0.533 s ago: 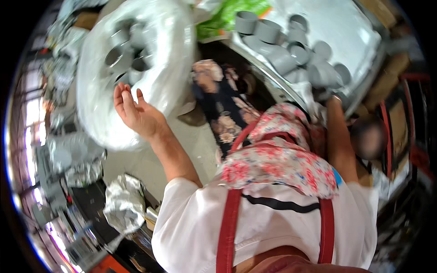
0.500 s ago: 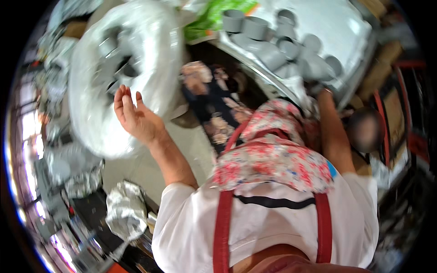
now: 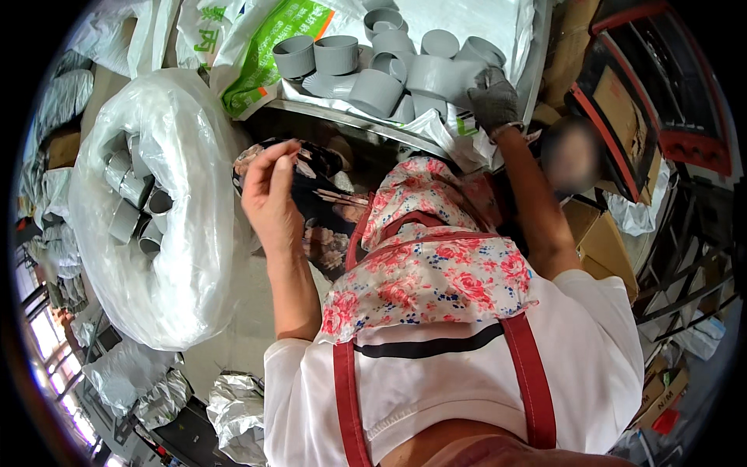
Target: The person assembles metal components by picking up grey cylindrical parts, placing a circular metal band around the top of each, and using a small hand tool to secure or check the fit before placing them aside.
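Observation:
My right hand [image 3: 495, 101], in a dark grey glove, grips the near right end of a grey plastic pipe fitting [image 3: 437, 76]. That fitting lies among several others of its kind, such as a short grey socket [image 3: 376, 93], on white sheeting in a metal-edged tray [image 3: 358, 123]. My bare left hand [image 3: 272, 198] is raised in front of my body, fingers loosely curled, thumb apart, with nothing visible in it. Left of it stands a big clear plastic bag [image 3: 194, 272], its rim rolled outward, holding several grey fittings [image 3: 124, 187].
A green and white printed sack [image 3: 272, 54] lies over the tray's left corner. On the right are black and red frames [image 3: 615, 101] and an opened cardboard box [image 3: 595, 241]. Someone's blurred head shows beside the frames. Silvery wrapped bundles [image 3: 237, 412] lie at lower left.
My left hand has drawn away from the bag's opening toward my body. My right hand, hidden at the tray's near edge before, now shows on a fitting. The view has shifted.

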`<state>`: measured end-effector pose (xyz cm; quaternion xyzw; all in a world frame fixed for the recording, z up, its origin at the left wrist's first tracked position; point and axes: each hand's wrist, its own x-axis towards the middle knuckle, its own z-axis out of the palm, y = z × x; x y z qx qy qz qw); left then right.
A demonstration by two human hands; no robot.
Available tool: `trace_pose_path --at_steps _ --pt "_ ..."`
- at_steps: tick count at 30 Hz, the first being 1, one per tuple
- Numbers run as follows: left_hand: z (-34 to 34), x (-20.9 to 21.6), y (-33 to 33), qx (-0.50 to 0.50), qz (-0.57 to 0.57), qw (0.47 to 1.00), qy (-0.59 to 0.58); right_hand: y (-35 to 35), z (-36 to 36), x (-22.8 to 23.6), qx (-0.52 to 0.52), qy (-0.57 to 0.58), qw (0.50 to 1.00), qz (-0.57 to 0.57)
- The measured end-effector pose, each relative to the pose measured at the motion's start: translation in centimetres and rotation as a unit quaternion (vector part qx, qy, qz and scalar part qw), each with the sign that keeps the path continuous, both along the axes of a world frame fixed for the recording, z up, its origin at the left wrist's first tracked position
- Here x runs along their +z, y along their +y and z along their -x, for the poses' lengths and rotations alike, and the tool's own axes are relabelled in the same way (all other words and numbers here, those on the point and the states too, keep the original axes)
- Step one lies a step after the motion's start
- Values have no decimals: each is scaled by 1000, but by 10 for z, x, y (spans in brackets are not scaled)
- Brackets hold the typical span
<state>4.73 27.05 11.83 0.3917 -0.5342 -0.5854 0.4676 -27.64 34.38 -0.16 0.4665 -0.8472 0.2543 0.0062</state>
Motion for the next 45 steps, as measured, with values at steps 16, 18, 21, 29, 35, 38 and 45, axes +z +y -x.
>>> trace_pose_path --at_steps 16,18,21,29,35,38,45 --pt "46 -52 26 -462 -13 883 -78 83 -74 81 345 -436 827 -83" --pt "39 -51 30 -434 2 895 -101 86 -74 66 361 -373 853 -60" --pt "29 -53 36 -385 17 915 -121 82 -69 58 388 -316 866 -21" --pt "26 -76 55 -235 -126 963 33 77 -61 57 302 -604 723 -142" --pt "24 -60 55 -317 -394 861 58 88 -70 83 302 -587 748 -67" --pt "34 -33 59 -302 -445 835 114 91 -77 82 242 -611 753 33" --pt "41 -17 70 -215 -442 866 94 92 -89 83 163 -650 742 -16"
